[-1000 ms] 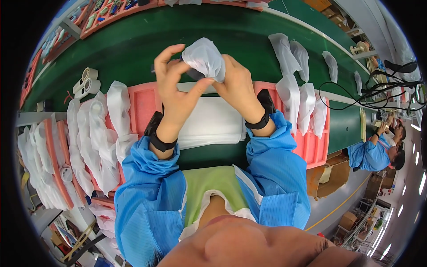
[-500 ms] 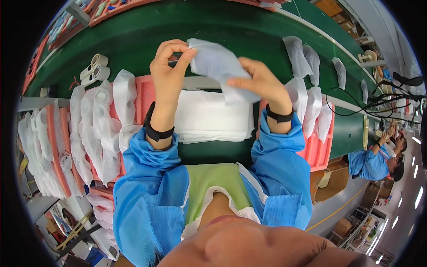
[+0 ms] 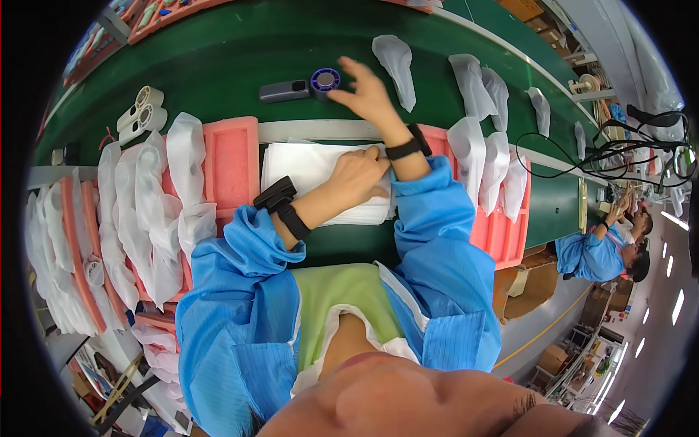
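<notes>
My left hand rests on the right part of a stack of flat white sheets or sleeves, its fingers curled in. What those fingers pinch, if anything, is hidden. Farther out, my right hand reaches over the green table with its fingers spread, holding nothing. Just left of its fingertips lies a handheld fan: a round head with a purple ring and a grey handle. Beyond the right hand, an item in a whitish translucent bag lies by itself.
Pink trays flank the stack, with several bagged items on the left and more on the right. Two white fans lie at the far left. Black cables hang at right. A co-worker sits farther off.
The bagged item that both hands held now lies apart on the table. My left hand has dropped back to the white stack, and my right hand has opened near the fan.
</notes>
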`<action>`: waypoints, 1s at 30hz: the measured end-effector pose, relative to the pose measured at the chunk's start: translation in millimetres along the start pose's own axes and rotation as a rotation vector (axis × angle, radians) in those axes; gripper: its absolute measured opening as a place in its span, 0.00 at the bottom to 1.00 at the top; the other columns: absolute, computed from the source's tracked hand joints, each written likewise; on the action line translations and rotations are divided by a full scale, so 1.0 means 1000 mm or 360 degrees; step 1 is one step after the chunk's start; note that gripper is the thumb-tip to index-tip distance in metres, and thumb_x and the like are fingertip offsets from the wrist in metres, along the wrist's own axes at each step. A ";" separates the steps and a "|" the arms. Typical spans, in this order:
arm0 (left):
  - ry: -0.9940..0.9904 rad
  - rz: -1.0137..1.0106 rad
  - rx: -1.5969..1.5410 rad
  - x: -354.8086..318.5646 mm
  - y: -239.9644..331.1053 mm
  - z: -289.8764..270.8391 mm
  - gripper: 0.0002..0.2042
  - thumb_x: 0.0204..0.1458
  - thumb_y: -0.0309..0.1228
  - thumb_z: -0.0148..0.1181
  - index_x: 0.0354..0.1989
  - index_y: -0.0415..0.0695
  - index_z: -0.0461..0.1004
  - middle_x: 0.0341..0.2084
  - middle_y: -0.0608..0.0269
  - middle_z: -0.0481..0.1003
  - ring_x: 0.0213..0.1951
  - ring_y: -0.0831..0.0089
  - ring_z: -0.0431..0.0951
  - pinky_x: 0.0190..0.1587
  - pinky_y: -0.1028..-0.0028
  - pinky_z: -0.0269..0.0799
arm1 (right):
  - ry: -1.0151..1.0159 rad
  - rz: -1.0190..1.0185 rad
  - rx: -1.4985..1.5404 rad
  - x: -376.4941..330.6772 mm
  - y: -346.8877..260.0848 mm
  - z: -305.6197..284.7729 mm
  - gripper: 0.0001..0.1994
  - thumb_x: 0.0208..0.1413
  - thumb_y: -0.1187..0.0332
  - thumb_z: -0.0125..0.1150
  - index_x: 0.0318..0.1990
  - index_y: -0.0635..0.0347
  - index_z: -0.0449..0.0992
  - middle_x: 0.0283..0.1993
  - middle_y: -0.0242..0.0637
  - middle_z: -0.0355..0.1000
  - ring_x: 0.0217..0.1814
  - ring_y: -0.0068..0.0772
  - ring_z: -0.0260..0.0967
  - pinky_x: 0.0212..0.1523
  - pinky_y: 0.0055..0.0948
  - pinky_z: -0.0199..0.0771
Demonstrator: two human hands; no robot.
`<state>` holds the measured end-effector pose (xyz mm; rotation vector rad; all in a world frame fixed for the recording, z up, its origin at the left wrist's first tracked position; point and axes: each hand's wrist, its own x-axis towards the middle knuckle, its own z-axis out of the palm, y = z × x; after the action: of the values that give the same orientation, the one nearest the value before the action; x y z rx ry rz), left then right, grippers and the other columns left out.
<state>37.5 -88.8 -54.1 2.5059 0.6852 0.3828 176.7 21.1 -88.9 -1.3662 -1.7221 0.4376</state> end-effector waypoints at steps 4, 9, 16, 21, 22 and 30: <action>0.0094 -0.0052 -0.0029 0.006 -0.007 0.009 0.11 0.44 0.38 0.68 0.29 0.47 0.74 0.35 0.56 0.72 0.36 0.57 0.77 0.36 0.62 0.73 | -0.0186 0.0365 0.0229 0.005 -0.009 0.017 0.33 0.34 0.64 0.76 0.52 0.65 0.72 0.52 0.48 0.72 0.55 0.46 0.71 0.56 0.36 0.71; 0.0037 -0.0094 -0.0141 0.012 -0.008 0.001 0.09 0.44 0.36 0.67 0.28 0.46 0.76 0.33 0.56 0.73 0.36 0.56 0.77 0.36 0.61 0.73 | -0.0001 0.0172 0.0116 0.014 -0.055 -0.016 0.28 0.30 0.64 0.78 0.44 0.61 0.77 0.45 0.42 0.74 0.45 0.42 0.74 0.47 0.33 0.75; -0.0118 -0.0070 -0.0522 0.026 -0.015 -0.030 0.07 0.46 0.32 0.66 0.29 0.43 0.78 0.28 0.55 0.75 0.31 0.60 0.77 0.33 0.67 0.71 | 0.0354 -0.0289 -0.0237 0.009 -0.094 -0.076 0.26 0.27 0.66 0.78 0.41 0.59 0.79 0.37 0.40 0.74 0.38 0.41 0.73 0.41 0.31 0.75; 0.0071 -0.0147 -0.1133 0.025 -0.025 -0.062 0.07 0.49 0.32 0.66 0.30 0.41 0.77 0.23 0.63 0.74 0.24 0.74 0.71 0.27 0.73 0.66 | 0.0519 -0.0435 -0.0181 0.008 -0.114 -0.151 0.26 0.27 0.66 0.78 0.39 0.64 0.78 0.35 0.37 0.73 0.37 0.36 0.72 0.39 0.29 0.73; 0.0106 -0.0232 -0.1243 0.021 -0.028 -0.071 0.07 0.51 0.31 0.65 0.29 0.40 0.76 0.22 0.67 0.73 0.23 0.80 0.68 0.26 0.78 0.63 | 0.0539 -0.0404 -0.0043 0.003 -0.115 -0.166 0.27 0.25 0.65 0.78 0.39 0.66 0.78 0.35 0.37 0.73 0.37 0.34 0.71 0.39 0.29 0.72; 0.0463 -0.0204 -0.1592 0.015 -0.016 -0.115 0.05 0.57 0.28 0.61 0.33 0.39 0.75 0.23 0.72 0.74 0.21 0.88 0.64 0.23 0.86 0.57 | 0.0245 -0.0537 0.0516 -0.018 -0.122 -0.203 0.29 0.21 0.63 0.76 0.38 0.69 0.78 0.35 0.39 0.73 0.37 0.33 0.71 0.40 0.27 0.70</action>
<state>-0.9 -22.9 34.7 1.4671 0.5550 0.8116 264.9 -83.9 105.5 -0.8381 -1.6311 0.3884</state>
